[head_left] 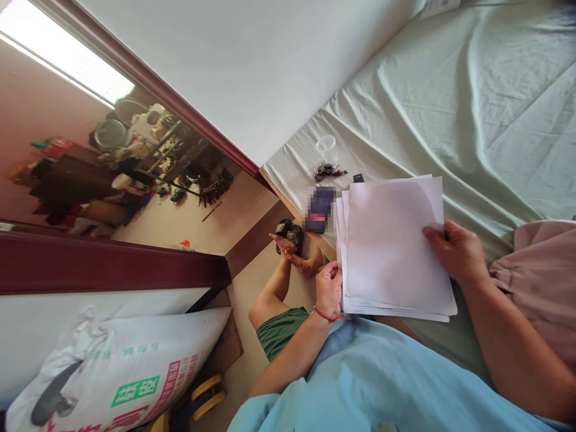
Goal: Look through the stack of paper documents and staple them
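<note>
A loose stack of white paper sheets (396, 246) is held up in front of me, its sheets slightly fanned out at the left side. My left hand (329, 291), with a red cord on the wrist, pinches the stack's lower left edge. At the right edge, my right hand (463, 249) grips the sheets, thumb lying on the top one and fingers behind. The top sheet looks blank. A small black item (358, 178) peeks out just past the stack's upper edge.
A pale green sheet (418, 108) covers the bed. On it are a clear plastic cup (326, 146), a tangle of dark cord (330, 173) and a blurred dark object (320, 209). Pink cloth (540, 270) lies right. Black slippers (294, 235) and a white sack (135, 366) are left.
</note>
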The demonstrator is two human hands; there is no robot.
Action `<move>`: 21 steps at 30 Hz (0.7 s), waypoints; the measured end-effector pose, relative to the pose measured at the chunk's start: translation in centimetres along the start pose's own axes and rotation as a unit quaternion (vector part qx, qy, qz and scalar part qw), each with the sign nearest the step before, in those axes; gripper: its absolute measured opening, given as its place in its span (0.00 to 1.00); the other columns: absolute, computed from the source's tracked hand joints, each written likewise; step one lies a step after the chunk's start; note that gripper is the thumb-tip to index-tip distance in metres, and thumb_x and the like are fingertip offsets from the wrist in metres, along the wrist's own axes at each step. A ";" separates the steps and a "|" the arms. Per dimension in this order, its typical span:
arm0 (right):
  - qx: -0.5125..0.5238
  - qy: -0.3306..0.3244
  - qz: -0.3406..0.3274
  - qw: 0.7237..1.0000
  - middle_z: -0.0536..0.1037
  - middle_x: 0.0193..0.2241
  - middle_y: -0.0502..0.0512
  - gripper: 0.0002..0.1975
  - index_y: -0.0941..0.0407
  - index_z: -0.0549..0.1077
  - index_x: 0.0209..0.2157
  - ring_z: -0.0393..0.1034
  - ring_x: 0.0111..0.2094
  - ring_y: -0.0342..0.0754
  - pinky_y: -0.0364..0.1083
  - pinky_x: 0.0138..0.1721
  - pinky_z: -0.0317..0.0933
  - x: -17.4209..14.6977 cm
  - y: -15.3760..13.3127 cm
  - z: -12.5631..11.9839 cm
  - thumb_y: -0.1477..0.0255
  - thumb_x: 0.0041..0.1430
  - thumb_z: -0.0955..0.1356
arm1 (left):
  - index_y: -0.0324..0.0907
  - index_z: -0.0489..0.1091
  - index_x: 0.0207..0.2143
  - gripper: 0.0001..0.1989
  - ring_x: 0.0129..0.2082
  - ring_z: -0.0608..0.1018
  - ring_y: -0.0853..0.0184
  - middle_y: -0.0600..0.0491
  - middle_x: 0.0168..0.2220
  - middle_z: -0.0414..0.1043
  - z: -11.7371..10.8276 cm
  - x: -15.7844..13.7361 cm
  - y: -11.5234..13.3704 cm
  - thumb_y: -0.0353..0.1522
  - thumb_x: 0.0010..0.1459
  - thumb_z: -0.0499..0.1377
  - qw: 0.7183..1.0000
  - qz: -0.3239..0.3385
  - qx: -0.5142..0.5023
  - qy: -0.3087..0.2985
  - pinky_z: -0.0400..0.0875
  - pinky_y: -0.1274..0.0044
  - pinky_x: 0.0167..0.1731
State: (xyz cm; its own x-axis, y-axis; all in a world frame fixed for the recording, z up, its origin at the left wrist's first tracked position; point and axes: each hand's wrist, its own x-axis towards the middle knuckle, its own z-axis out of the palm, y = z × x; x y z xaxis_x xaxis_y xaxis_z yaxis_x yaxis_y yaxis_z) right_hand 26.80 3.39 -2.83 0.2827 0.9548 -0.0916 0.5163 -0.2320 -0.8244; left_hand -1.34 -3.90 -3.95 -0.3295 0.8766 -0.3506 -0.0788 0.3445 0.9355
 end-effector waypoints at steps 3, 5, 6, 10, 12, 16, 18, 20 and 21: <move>-0.015 0.044 -0.011 0.999 0.68 0.19 0.47 0.14 0.54 0.71 0.26 0.57 0.23 0.43 0.44 0.27 0.50 0.0 0.1 -0.3 0.58 0.57 0.68 | 0.39 0.78 0.36 0.14 0.30 0.77 0.68 0.52 0.29 0.79 -0.1 0.2 -0.3 0.39 0.49 0.69 1.000 -0.005 -0.016 0.002 0.69 0.77 0.35; 0.052 0.063 0.003 0.997 0.69 0.21 0.47 0.12 0.54 0.73 0.29 0.58 0.24 0.42 0.44 0.26 0.50 0.1 0.2 -0.4 0.59 0.56 0.69 | 0.40 0.78 0.35 0.14 0.29 0.76 0.68 0.53 0.28 0.78 -0.1 0.3 -0.4 0.39 0.48 0.69 0.999 -0.018 -0.030 -0.002 0.68 0.77 0.34; 0.118 0.063 0.022 0.991 0.71 0.22 0.46 0.11 0.53 0.75 0.31 0.59 0.24 0.42 0.43 0.25 0.51 0.1 0.2 -0.4 0.59 0.55 0.70 | 0.40 0.78 0.34 0.14 0.28 0.75 0.69 0.53 0.27 0.78 -0.1 0.4 -0.4 0.39 0.48 0.69 0.999 -0.023 -0.036 -0.004 0.67 0.77 0.33; 0.380 0.067 0.094 0.918 0.78 0.26 0.46 0.15 0.54 0.79 0.36 0.66 0.25 0.41 0.41 0.27 0.60 0.2 -0.5 -0.3 0.65 0.46 0.76 | 0.40 0.78 0.32 0.12 0.27 0.74 0.69 0.55 0.26 0.77 0.0 0.2 0.1 0.37 0.46 0.69 0.997 -0.036 -0.066 -0.004 0.66 0.77 0.33; 0.434 0.087 0.105 0.890 0.79 0.27 0.47 0.15 0.55 0.80 0.35 0.69 0.26 0.41 0.40 0.30 0.64 0.2 -1.1 -0.3 0.68 0.41 0.77 | 0.40 0.78 0.32 0.12 0.27 0.75 0.69 0.55 0.26 0.77 0.0 0.0 0.6 0.37 0.45 0.69 0.995 -0.049 -0.084 -0.015 0.66 0.77 0.33; 0.484 0.092 0.126 0.861 0.81 0.29 0.49 0.16 0.55 0.81 0.36 0.74 0.28 0.45 0.45 0.33 0.71 -0.3 -2.2 -0.6 0.70 0.41 0.78 | 0.39 0.77 0.33 0.13 0.28 0.75 0.70 0.54 0.27 0.78 0.1 -0.4 1.3 0.38 0.46 0.70 0.994 -0.051 -0.087 -0.029 0.67 0.77 0.34; 0.495 0.082 0.150 0.852 0.82 0.31 0.51 0.17 0.55 0.81 0.37 0.75 0.30 0.47 0.47 0.34 0.72 -0.4 -2.4 -1.1 0.70 0.41 0.78 | 0.39 0.78 0.33 0.14 0.28 0.75 0.70 0.53 0.28 0.78 0.1 -0.6 1.3 0.38 0.46 0.70 0.996 -0.038 -0.078 -0.029 0.68 0.76 0.34; 0.498 0.072 0.175 0.846 0.82 0.31 0.53 0.18 0.55 0.80 0.37 0.75 0.30 0.48 0.48 0.33 0.73 -0.2 -1.9 -1.4 0.69 0.40 0.78 | 0.39 0.78 0.34 0.15 0.28 0.76 0.69 0.53 0.29 0.79 0.1 -0.6 1.3 0.39 0.47 0.70 0.996 -0.028 -0.071 -0.035 0.68 0.76 0.34; 0.495 0.064 0.179 0.848 0.81 0.31 0.53 0.17 0.55 0.80 0.36 0.75 0.29 0.48 0.47 0.31 0.72 0.1 -1.4 -1.5 0.69 0.41 0.78 | 0.39 0.78 0.35 0.15 0.28 0.76 0.69 0.53 0.29 0.79 0.1 -0.7 1.3 0.39 0.48 0.70 0.996 -0.025 -0.070 -0.039 0.68 0.76 0.34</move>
State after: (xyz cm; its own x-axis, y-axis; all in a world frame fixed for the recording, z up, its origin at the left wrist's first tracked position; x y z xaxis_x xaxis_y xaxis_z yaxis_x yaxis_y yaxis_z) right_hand 27.29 3.50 -0.82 0.3961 0.8139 -0.4251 -0.5342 -0.1722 -0.8276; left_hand -1.15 -4.00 -2.50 -0.2474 0.8854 -0.3935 -0.2256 0.3424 0.9121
